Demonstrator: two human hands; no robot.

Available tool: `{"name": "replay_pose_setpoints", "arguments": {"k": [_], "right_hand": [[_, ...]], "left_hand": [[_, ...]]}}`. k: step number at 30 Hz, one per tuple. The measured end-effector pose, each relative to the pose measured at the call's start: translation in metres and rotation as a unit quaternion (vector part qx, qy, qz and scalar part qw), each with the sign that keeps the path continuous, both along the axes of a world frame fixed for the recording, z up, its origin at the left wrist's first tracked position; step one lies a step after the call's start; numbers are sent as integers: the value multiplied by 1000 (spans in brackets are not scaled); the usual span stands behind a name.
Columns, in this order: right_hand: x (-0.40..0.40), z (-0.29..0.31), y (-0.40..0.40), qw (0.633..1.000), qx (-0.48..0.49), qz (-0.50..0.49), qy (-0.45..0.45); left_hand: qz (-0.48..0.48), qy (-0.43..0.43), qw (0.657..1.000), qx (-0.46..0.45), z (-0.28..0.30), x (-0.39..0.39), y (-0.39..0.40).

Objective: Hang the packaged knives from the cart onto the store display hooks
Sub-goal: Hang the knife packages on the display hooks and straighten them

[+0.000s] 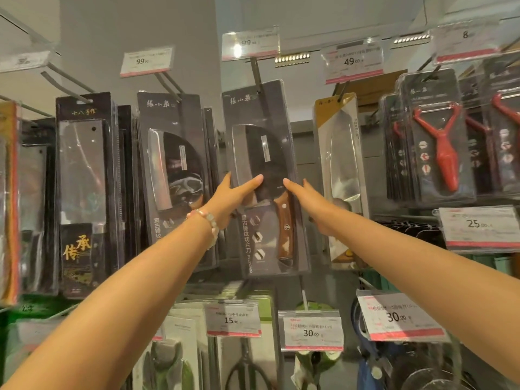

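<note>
Bare forearms reach up from the lower corners, a bead bracelet (209,220) on the left wrist. The left hand (228,197) clamps the packaged knife (267,175) at its left edge, thumb across the clear blister front, fingers tucked behind. The right hand (309,202) lies flat along the right edge, fingers pressed together, likely steadying it against swinging. Both hold it at mid-height so the card's top hole can meet the display hook (256,73), where it appears threaded. Behind it, neighbouring knife packs (174,164) hang on their own hooks below price tags (250,43).
</note>
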State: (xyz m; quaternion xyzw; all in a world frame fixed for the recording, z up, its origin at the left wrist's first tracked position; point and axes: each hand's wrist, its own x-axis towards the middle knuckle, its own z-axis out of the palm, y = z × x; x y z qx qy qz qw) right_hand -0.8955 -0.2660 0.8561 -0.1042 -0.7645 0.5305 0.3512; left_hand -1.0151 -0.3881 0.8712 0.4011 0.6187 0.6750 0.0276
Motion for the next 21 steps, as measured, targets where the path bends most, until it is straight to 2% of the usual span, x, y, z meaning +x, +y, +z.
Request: {"name": "replay_pose_setpoints", "arguments": {"k": [8,16,21], "right_hand": [[-9,-7,-8,997,-48,51,20],[-24,-8,-6,999,-39,27,24],[-29,-7,4,997,-22,-30,69]], "left_hand": [[-82,-40,996,2,0,-13,-1],[-74,-26,997,-10,3,-26,-2],[-40,-17,999,15,2,-32,2]]}}
